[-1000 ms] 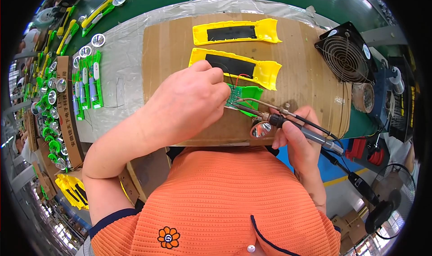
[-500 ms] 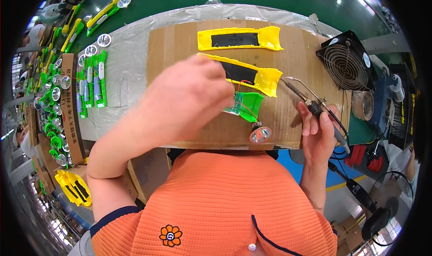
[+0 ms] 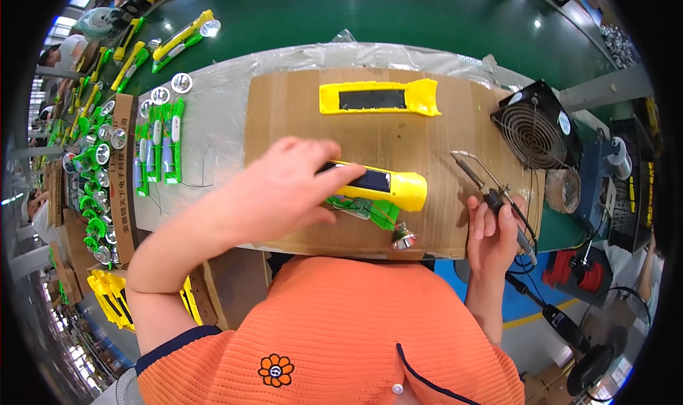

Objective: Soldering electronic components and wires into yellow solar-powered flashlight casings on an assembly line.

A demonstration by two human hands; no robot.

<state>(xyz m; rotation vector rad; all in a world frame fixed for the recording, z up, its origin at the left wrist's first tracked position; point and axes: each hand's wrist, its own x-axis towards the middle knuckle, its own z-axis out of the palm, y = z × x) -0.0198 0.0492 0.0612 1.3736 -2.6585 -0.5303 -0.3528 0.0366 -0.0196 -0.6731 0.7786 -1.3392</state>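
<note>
My single head view looks steeply down from above my own chest onto the cardboard bench point(image 3: 455, 99), near enough that my forearms enter from the lower edge. Fisheye bending curves the far green floor point(image 3: 398, 14); the fan point(image 3: 532, 129) sits at right.

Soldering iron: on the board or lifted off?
Lifted off. The right hand holds the soldering iron, its tip pointing away above the cardboard, clear of the green board.
</note>
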